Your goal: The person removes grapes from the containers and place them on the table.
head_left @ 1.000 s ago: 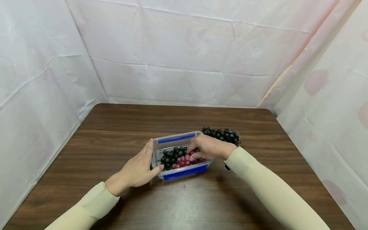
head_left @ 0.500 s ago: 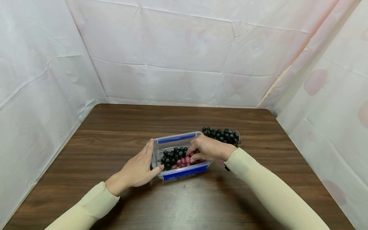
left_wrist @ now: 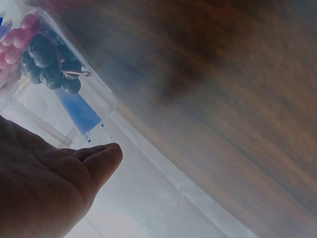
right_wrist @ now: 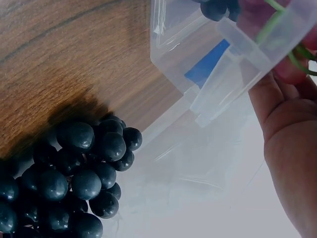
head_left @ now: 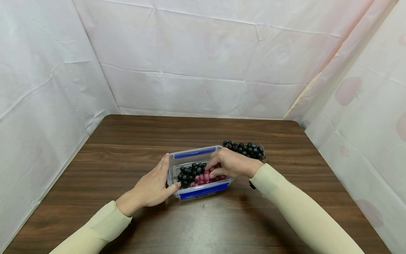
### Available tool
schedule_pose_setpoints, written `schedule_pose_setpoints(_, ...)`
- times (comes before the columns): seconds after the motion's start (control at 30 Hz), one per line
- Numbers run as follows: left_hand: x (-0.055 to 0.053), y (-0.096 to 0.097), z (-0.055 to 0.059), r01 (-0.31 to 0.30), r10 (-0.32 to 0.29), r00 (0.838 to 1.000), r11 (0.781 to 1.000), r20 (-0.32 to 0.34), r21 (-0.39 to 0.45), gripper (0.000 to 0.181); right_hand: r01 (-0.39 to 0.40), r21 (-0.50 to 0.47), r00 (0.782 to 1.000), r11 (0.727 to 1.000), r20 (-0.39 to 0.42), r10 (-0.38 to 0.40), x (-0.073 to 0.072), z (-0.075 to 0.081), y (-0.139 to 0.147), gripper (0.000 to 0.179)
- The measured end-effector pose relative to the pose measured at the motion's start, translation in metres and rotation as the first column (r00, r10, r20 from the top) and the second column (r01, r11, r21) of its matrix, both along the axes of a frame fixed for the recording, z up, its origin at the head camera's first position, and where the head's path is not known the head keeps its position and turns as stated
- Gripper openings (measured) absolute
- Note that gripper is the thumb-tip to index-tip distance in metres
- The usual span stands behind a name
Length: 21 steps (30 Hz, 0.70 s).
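A clear plastic food container point(head_left: 175, 161) with blue side clips stands in the middle of the table. Inside it, a bunch of black grapes point(head_left: 187, 175) lies on the left and a bunch of red grapes point(head_left: 202, 180) on the right. With its fingers straight, my left hand point(head_left: 151, 185) rests against the container's left end, thumb by the front rim. My right hand point(head_left: 234, 163) reaches in over the right end and pinches the red grapes. Green stem point(right_wrist: 270, 25) shows by those grapes in the right wrist view. The right fingertips are partly hidden there.
A second bunch of black grapes point(head_left: 248, 150) lies on the brown wooden table point(head_left: 142, 134), behind and to the right of the container. White sheeting point(head_left: 196, 53) hangs around the table's back and sides.
My right wrist has shifted very slightly to the right, its fingers still at the red grapes. The left hand and the container look unchanged.
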<state>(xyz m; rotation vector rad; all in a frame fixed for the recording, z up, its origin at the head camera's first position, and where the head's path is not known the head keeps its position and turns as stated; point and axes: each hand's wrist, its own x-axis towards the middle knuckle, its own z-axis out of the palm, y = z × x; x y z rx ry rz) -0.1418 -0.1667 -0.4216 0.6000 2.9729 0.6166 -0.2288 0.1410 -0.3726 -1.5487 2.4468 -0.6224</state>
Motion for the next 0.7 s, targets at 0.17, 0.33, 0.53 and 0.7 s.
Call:
schedule_pose_setpoints(0.17,0.0002,0.0000,-0.0001,0.000,0.000,1.000,1.000,-0.003,0.000,0.104,-0.013,-0.016,1.000,1.000,0.004,0.014,0.0002,0.0017,0.0008,0.017)
schedule_pose_setpoints(0.33,0.0002,-0.0002,-0.0002,0.000,0.000,1.000,1.000,0.002,0.001,0.105,-0.008,-0.040,1.000,0.999,0.023,0.009,0.0016,0.0046,0.0020,0.018)
schedule_pose_setpoints(0.53,-0.0002,-0.0002,-0.0006,-0.002,0.002,1.000,1.000,-0.003,0.001,0.105,0.009,-0.065,1.000,0.998,0.027,-0.007,0.0019,0.0072,0.0040,0.019)
schedule_pose_setpoints(0.7,-0.0008,-0.0001,-0.0006,-0.003,0.003,1.000,1.000,0.010,-0.002,0.105,0.022,-0.086,0.999,0.996,0.031,-0.020,0.0023,0.0097,0.0057,0.019)
